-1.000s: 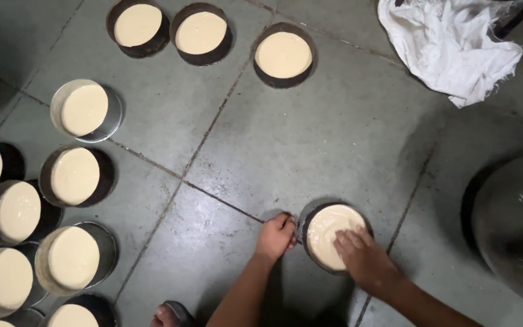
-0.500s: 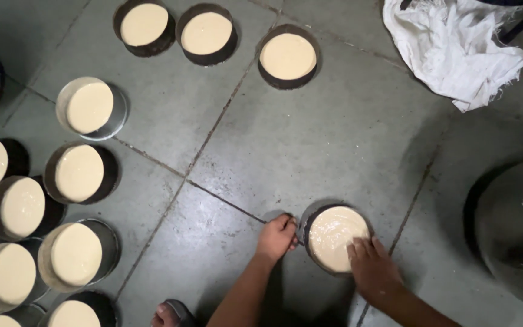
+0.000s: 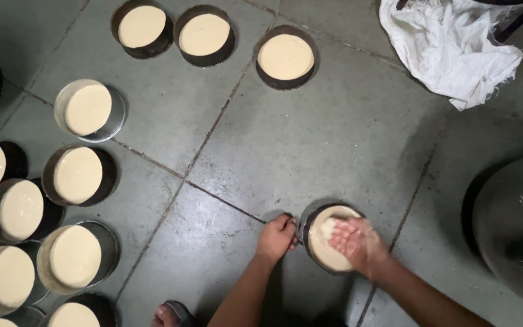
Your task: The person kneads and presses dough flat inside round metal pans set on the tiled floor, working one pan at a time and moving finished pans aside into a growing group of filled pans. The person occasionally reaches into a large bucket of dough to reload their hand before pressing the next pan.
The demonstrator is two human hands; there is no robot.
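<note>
Round dark pan [image 3: 310, 225] of pale batter [image 3: 324, 253] sits on grey tiled floor [image 3: 310, 139], low centre-right in view. Left hand [image 3: 277, 237] grips pan's left rim, fingers curled closed on it. Right hand [image 3: 356, 243] lies over the batter, fingers spread loose and open, touching the surface, slightly blurred. Three more filled pans [image 3: 204, 35] in a row at top, well apart. A cluster of filled pans [image 3: 77, 175] crowds the left edge. White crumpled cloth [image 3: 449, 48] top right. Large shiny metal vessel [image 3: 516, 227] at right edge, near the pan. A foot in a sandal [image 3: 171, 315] at bottom.
</note>
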